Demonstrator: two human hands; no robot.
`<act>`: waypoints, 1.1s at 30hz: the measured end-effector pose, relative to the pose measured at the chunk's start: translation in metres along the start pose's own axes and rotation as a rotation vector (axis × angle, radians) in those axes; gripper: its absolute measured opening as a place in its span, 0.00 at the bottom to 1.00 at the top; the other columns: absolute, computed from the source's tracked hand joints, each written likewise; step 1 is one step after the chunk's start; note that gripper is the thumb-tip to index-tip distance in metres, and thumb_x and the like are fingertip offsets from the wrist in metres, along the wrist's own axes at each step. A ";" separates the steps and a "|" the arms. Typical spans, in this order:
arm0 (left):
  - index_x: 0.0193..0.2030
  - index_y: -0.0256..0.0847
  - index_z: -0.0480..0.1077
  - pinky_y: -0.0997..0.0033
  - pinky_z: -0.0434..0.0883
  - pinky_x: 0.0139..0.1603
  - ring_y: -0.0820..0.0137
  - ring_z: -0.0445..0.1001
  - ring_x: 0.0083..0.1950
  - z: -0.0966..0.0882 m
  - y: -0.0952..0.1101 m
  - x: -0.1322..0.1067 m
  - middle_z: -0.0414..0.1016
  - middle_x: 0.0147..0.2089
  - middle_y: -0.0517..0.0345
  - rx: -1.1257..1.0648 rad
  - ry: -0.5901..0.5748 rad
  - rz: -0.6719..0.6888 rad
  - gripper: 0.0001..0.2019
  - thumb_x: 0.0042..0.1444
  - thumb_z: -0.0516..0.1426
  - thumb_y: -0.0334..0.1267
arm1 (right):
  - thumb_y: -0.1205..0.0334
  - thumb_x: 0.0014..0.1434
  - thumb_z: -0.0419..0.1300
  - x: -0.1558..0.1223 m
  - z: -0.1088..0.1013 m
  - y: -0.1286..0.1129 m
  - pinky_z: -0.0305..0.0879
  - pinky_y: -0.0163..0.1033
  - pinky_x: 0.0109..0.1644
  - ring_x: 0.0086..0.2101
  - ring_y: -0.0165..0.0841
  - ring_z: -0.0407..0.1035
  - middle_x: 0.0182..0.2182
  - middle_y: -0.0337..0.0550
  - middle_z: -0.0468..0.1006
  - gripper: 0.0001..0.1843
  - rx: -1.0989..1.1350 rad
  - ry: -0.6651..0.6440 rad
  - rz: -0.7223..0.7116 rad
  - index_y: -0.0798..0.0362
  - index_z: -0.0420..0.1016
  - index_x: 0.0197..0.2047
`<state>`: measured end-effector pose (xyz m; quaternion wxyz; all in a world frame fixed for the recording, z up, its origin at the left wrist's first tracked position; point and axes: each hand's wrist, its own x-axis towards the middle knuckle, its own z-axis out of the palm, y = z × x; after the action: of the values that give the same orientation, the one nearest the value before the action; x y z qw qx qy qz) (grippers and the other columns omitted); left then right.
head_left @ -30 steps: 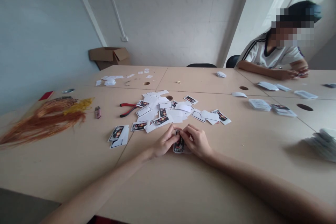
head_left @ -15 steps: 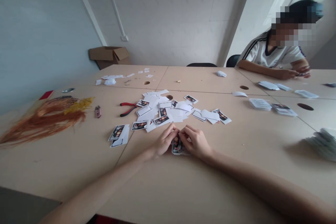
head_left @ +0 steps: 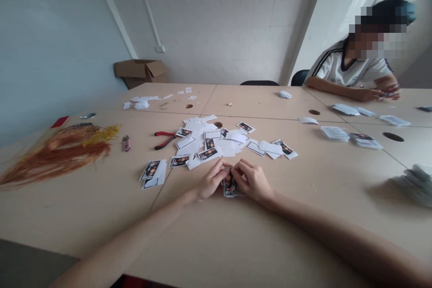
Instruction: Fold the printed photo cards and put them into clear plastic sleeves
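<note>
A small dark printed card (head_left: pixel 231 185) with a pale, clear-looking edge lies on the table between my hands, partly covered by them. My left hand (head_left: pixel 213 180) is closed at the card's upper left, thumb and fingers pinched together. From the other side my right hand (head_left: pixel 252 182) bends its fingers over the card's top and right part, closed on it. Whether a thin piece sits between the fingertips is too small to make out. Just beyond my hands spreads a loose pile of white paper cards (head_left: pixel 226 146), some with dark printed fronts.
Red-handled pliers (head_left: pixel 165 139) lie left of the pile, near a pink clipper-like tool (head_left: pixel 126 143). Copper-coloured strands (head_left: pixel 67 148) spread at far left. Stacked clear cases (head_left: pixel 334 133) lie at right. A co-worker (head_left: pixel 354 69) sits at the far right; a cardboard box (head_left: pixel 140 72) stands behind.
The card between my hands has shifted slightly to the right. My right fingers have moved a little at its top edge; my left hand stays almost in place.
</note>
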<state>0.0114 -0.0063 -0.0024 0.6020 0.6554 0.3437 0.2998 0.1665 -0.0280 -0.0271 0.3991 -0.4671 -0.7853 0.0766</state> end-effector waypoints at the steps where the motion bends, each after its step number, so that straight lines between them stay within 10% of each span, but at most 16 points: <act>1: 0.38 0.38 0.62 0.70 0.60 0.43 0.70 0.63 0.41 0.000 0.000 0.000 0.64 0.36 0.59 0.002 0.002 0.000 0.09 0.55 0.48 0.41 | 0.62 0.58 0.46 0.000 0.000 0.000 0.52 0.29 0.26 0.21 0.23 0.56 0.23 0.38 0.64 0.11 -0.001 0.000 0.001 0.54 0.59 0.25; 11: 0.46 0.41 0.53 0.75 0.60 0.34 0.75 0.64 0.35 -0.002 0.001 -0.001 0.64 0.34 0.61 -0.141 -0.240 -0.001 0.20 0.49 0.56 0.31 | 0.63 0.56 0.47 0.001 -0.001 0.001 0.53 0.29 0.26 0.22 0.24 0.58 0.23 0.37 0.64 0.10 0.065 0.003 0.089 0.53 0.59 0.24; 19: 0.53 0.43 0.49 0.66 0.61 0.46 0.66 0.62 0.49 -0.002 -0.007 0.000 0.61 0.47 0.54 -0.167 -0.290 0.042 0.32 0.41 0.59 0.26 | 0.65 0.54 0.48 0.001 0.000 0.002 0.53 0.29 0.26 0.22 0.24 0.58 0.24 0.38 0.64 0.07 0.038 0.023 0.074 0.53 0.61 0.25; 33: 0.46 0.40 0.56 0.73 0.61 0.38 0.73 0.64 0.37 0.001 -0.004 0.000 0.64 0.35 0.60 -0.115 -0.174 -0.014 0.16 0.50 0.54 0.31 | 0.64 0.55 0.47 0.002 -0.001 0.002 0.50 0.29 0.25 0.20 0.23 0.56 0.22 0.36 0.61 0.10 -0.019 0.005 0.044 0.53 0.57 0.23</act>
<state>0.0116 -0.0066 -0.0065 0.6682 0.6410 0.2768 0.2567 0.1683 -0.0259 -0.0259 0.3948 -0.4881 -0.7746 0.0769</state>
